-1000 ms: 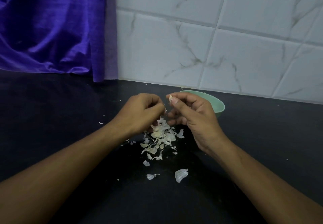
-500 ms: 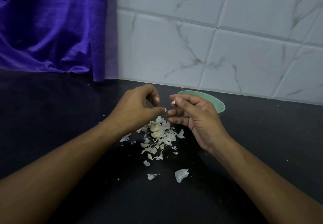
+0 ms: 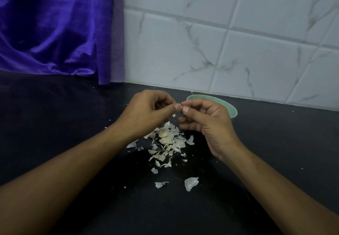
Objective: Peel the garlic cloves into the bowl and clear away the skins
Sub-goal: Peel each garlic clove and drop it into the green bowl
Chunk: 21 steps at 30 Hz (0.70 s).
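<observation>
My left hand and my right hand meet thumb to thumb above the dark counter. Between the thumb tips shows a white sliver of a small garlic clove. My right hand pinches the clove, which is mostly hidden by the fingers, and my left hand pinches at its skin. Below the hands lies a pile of garlic skins with two pale cloves in it. A green bowl stands just behind my right hand, its inside hidden.
Loose skin pieces lie nearer me, a large one and a smaller one. The black counter meets a white tiled wall behind the bowl. A purple curtain hangs at the back left.
My left hand opened away from the right one half a second ago and has closed back, so the thumb tips touch again. Both hands sit slightly higher above the pile.
</observation>
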### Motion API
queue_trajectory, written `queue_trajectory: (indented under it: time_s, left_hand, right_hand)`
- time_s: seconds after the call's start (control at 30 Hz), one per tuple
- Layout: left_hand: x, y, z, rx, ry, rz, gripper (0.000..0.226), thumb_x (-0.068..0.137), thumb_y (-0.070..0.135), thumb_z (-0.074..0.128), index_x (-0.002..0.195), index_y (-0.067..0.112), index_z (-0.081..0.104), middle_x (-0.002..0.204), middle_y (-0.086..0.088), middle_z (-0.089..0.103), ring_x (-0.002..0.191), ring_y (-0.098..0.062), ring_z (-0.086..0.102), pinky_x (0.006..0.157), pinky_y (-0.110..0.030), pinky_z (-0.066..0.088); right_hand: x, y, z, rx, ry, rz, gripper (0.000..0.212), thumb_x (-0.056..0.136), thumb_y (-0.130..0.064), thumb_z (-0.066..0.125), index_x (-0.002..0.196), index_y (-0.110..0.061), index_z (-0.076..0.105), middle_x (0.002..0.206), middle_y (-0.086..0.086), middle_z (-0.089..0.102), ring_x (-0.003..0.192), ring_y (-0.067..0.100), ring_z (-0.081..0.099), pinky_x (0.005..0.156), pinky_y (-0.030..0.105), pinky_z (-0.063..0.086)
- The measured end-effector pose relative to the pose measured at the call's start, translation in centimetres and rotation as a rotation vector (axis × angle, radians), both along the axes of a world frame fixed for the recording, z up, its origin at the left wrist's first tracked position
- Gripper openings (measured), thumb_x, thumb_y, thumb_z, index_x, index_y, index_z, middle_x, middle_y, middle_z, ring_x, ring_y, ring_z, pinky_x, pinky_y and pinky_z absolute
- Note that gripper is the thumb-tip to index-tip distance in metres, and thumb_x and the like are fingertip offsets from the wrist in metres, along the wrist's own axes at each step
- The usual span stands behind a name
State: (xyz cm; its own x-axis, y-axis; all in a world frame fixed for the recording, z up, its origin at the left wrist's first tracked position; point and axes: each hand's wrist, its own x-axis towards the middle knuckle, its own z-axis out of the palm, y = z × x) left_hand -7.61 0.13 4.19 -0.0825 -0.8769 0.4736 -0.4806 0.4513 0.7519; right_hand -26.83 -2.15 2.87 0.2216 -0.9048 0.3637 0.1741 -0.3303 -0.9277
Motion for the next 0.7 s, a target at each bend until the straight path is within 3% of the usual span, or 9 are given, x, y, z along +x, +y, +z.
queue_trajectory:
  time_s: [0.23, 0.53, 0.7]
  left_hand:
    - [0.09, -0.33, -0.27, 0.012, 0.006, 0.042, 0.01, 0.09, 0.033, 0.08, 0.087, 0.023, 0.077, 0.073, 0.006, 0.076, 0.066, -0.009, 0.074, 0.06, -0.024, 0.059]
    - [0.37, -0.58, -0.25, 0.215, 0.186, -0.136, 0.021, 0.099, 0.025, 0.069, 0.095, 0.006, 0.075, 0.086, -0.012, 0.077, 0.076, -0.021, 0.072, 0.069, -0.04, 0.063]
    - [-0.16, -0.45, -0.53, 0.317, 0.294, -0.204, 0.027, 0.104, 0.022, 0.06, 0.1, -0.004, 0.067, 0.083, -0.007, 0.069, 0.071, -0.013, 0.068, 0.063, -0.033, 0.062]
  right_hand:
    - [0.05, 0.15, -0.17, -0.037, 0.09, -0.035, 0.012, 0.09, 0.004, 0.073, 0.102, 0.003, 0.07, 0.09, 0.023, 0.076, 0.071, 0.026, 0.074, 0.069, 0.038, 0.064]
    - [0.12, 0.44, 0.04, -0.047, 0.084, -0.023, 0.011, 0.091, 0.0, 0.072, 0.103, 0.0, 0.072, 0.088, 0.02, 0.077, 0.076, 0.027, 0.074, 0.074, 0.038, 0.065]
    - [0.1, 0.55, 0.17, -0.033, 0.061, 0.012, 0.01, 0.093, -0.001, 0.07, 0.103, 0.0, 0.071, 0.086, 0.019, 0.076, 0.076, 0.025, 0.074, 0.073, 0.035, 0.065]
